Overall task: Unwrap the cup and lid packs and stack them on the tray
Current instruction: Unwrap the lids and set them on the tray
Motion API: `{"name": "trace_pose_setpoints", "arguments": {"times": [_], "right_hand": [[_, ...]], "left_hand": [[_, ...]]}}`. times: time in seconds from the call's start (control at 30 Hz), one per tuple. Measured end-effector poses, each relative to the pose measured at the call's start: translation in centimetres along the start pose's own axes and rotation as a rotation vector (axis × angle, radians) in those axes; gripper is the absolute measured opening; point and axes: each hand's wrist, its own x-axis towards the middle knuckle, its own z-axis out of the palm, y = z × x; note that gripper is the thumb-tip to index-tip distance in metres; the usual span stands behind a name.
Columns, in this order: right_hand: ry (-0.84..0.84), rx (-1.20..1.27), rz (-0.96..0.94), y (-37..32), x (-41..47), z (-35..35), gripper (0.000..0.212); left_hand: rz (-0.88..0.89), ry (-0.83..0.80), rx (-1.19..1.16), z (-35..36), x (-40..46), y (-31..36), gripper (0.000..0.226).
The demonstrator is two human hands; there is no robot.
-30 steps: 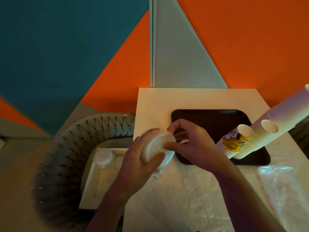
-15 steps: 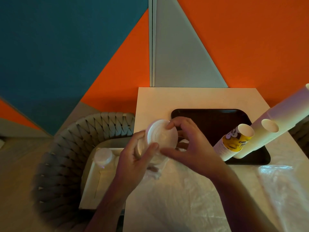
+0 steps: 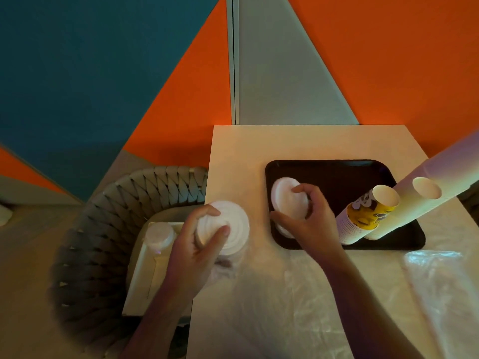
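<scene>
1. Orange and teal panels are seen behind a pale table (image 3: 241, 151).
2. A lid stack (image 3: 228, 229) is gripped by the left hand (image 3: 197, 244) over the table's left edge.
3. Lids (image 3: 286, 198) are pinched by the right hand (image 3: 313, 218) over the tray (image 3: 337, 177), at its left rim.
4. Two cup stacks (image 3: 368, 216) are seen leaning across the tray's right side; its far middle lies bare.

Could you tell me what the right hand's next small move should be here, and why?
Probably lower the lids onto the tray and let go. The right hand grips them over the tray's left end, where a few lids seem to lie already, while the left hand holds the rest of the pack off the tray.
</scene>
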Motion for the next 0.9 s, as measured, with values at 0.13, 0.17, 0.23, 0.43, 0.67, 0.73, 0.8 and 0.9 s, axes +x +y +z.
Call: {"name": "trace_pose_setpoints", "arguments": {"times": [0.13, 0.17, 0.23, 0.43, 0.67, 0.73, 0.8, 0.9], "right_hand": [[-0.023, -0.236, 0.102, 6.8, 2.7, 1.0, 0.070], [-0.048, -0.283, 0.104, 8.3, 3.1, 1.5, 0.070], [-0.105, -0.368, 0.114, 10.3, 3.8, 2.3, 0.070], [-0.191, -0.511, 0.090, 12.7, 4.8, 3.4, 0.074], [-0.223, -0.559, 0.104, 13.5, 4.5, 3.4, 0.069], [-0.227, -0.568, 0.106, 13.5, 4.4, 3.4, 0.066], [-0.234, -0.578, 0.103, 13.4, 4.1, 3.4, 0.064], [-0.259, -0.563, 0.126, 13.4, 4.1, 3.2, 0.064]], "left_hand": [[-0.015, 0.039, 0.061, -0.7, -0.1, -1.2, 0.042], [-0.030, 0.042, 0.062, -0.8, -0.2, -1.4, 0.047], [-0.057, 0.048, 0.052, -0.8, -0.3, -1.7, 0.054], [-0.090, 0.028, 0.063, -0.9, -0.4, -2.2, 0.047], [-0.128, 0.050, 0.065, -0.7, -0.5, -2.3, 0.047], [-0.141, 0.051, 0.049, -0.6, -0.5, -2.0, 0.048], [-0.135, 0.045, 0.046, -0.6, -0.5, -1.9, 0.051], [-0.108, 0.036, 0.057, -0.7, -0.5, -1.8, 0.049]]}}
